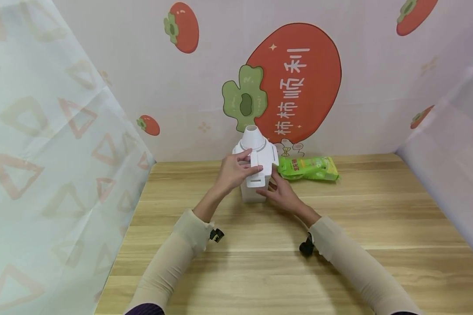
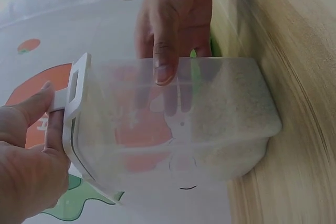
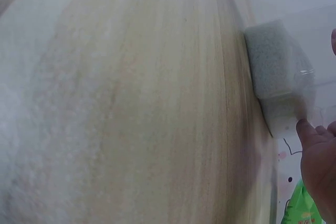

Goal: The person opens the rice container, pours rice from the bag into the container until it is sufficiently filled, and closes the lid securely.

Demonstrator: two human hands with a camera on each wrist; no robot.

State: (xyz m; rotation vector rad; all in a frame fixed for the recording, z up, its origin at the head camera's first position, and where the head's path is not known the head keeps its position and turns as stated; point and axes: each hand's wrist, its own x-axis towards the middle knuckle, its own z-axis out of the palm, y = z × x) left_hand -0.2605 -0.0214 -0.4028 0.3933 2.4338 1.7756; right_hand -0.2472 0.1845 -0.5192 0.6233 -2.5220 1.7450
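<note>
A clear plastic storage container (image 1: 253,195) stands upright on the table near the back wall. Pale grains (image 2: 231,95), much like rice, fill its lower part. Its white lid (image 1: 266,158) carries a cone-shaped spout (image 1: 253,139) and a slotted latch at the front. My left hand (image 1: 235,171) is at the lid; in the left wrist view its thumb and finger pinch a white tab (image 2: 59,100). Lower down, my right hand (image 1: 284,193) grips the container's right side, thumb on the front wall and fingers seen through the plastic behind. The right wrist view cuts part of that hand off.
A green plastic packet (image 1: 309,169) lies right of the container, close to my right hand. Behind stands a wall covering (image 1: 205,96) with persimmon prints. The wooden table (image 1: 260,271) reaches toward me, with a patterned sheet (image 1: 82,153) along its left side.
</note>
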